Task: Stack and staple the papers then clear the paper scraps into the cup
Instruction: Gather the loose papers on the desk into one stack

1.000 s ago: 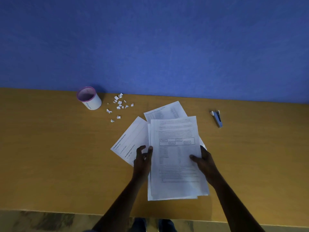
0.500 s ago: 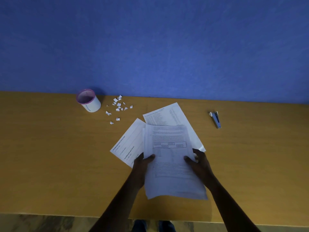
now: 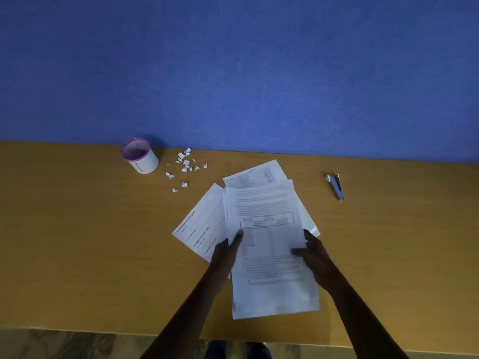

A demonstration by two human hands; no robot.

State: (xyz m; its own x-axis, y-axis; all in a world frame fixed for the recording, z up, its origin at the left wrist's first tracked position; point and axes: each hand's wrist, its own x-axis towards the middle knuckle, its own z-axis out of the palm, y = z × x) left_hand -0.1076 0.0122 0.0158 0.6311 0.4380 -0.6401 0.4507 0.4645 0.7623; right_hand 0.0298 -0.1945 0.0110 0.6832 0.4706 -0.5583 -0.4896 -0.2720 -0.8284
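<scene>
— Where do we see the papers (image 3: 269, 244)?
— Between both hands, above the table (image 3: 77, 242): left hand (image 3: 226, 251) pinches the left edge, right hand (image 3: 315, 257) pinches the right.
— Cup (image 3: 140, 156)?
— Far left, beside scraps (image 3: 185, 164).

The surface (image 3: 77, 242) is a plain yellow-brown wooden top that meets a blue wall at its far edge. Near that edge on the left stands a white cup (image 3: 140, 156) with a purple rim, upright. Just to its right lie scattered white paper scraps (image 3: 185, 165). In the middle, two printed sheets lie fanned: one (image 3: 201, 224) angled left, another (image 3: 255, 174) farther back. Well apart on the right lies a small blue stapler (image 3: 336, 186).
</scene>
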